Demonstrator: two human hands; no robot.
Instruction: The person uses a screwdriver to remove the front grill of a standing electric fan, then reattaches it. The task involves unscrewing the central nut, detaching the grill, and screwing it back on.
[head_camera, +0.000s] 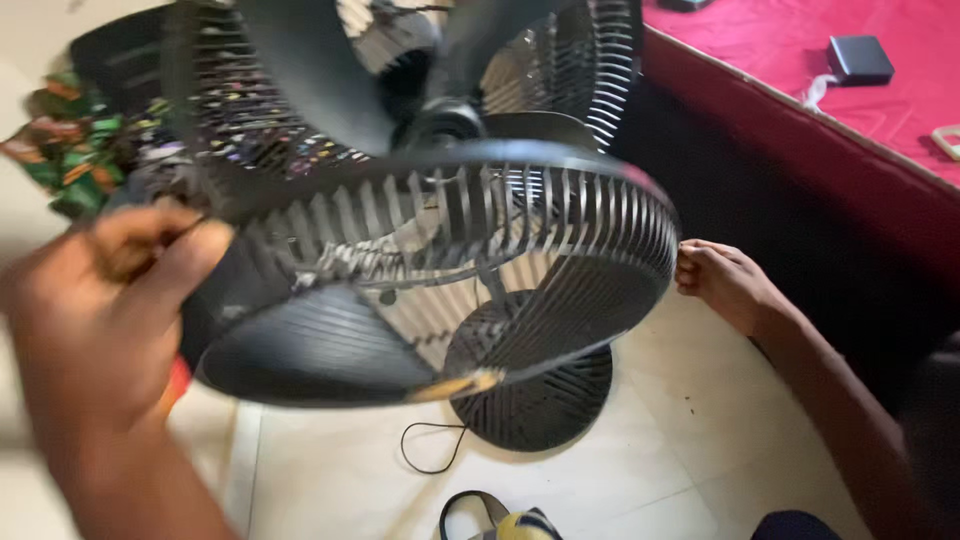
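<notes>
A black pedestal fan fills the head view, its front grille swung partly away from the rear grille, with dark blades showing between them. My left hand grips the grille's rim at its left side, blurred. My right hand pinches the rim at its right edge, fingers closed on it. The fan's round ribbed base stands on the pale tiled floor below.
A bed with a red sheet stands at the right, a small black box on it. Colourful patterned cloth lies at the left. A thin black cord loop and a bag strap lie on the floor.
</notes>
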